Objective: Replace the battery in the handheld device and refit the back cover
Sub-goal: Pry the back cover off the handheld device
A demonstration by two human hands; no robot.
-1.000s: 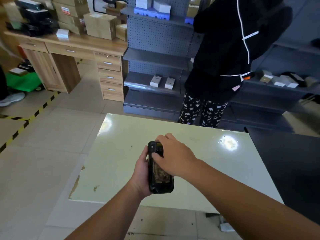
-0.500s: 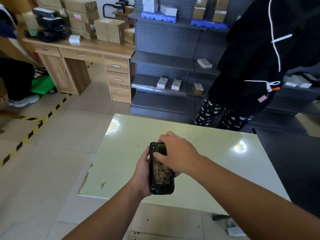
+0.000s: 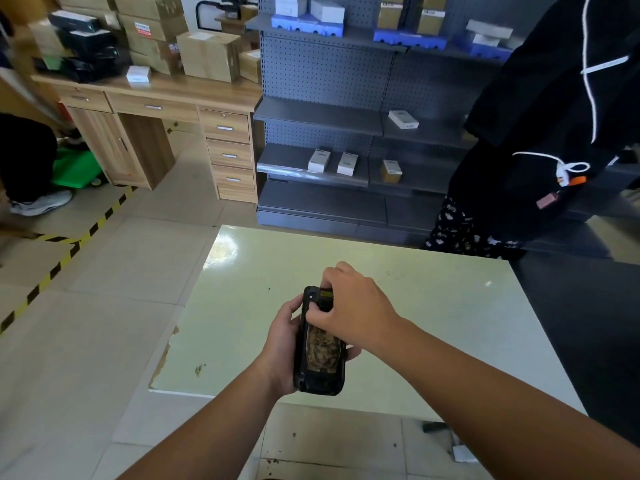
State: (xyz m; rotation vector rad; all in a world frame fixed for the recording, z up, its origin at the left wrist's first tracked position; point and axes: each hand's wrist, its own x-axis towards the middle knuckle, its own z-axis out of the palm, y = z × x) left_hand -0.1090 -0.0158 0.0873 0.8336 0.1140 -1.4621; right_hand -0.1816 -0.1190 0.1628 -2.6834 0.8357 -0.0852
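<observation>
A black handheld device [image 3: 320, 358] is held upright above the near edge of a pale green table [image 3: 433, 306]. Its back faces me, with a brownish mottled patch in the middle and a yellow label near the top. My left hand [image 3: 282, 344] wraps around the device from the left and behind. My right hand [image 3: 349, 303] lies over the upper half, fingertips pressed on the top part of the back. Whether the back cover is on or off I cannot tell.
A person in dark clothes [image 3: 540, 140] stands at the table's far right corner. Grey shelving [image 3: 329, 116] with small boxes stands behind the table. A wooden desk [image 3: 156, 109] piled with cartons is at the back left. Yellow-black tape [image 3: 69, 251] marks the floor.
Both hands keep hold of the device in about the same place. The view has shifted slightly left, and the standing person now appears further right.
</observation>
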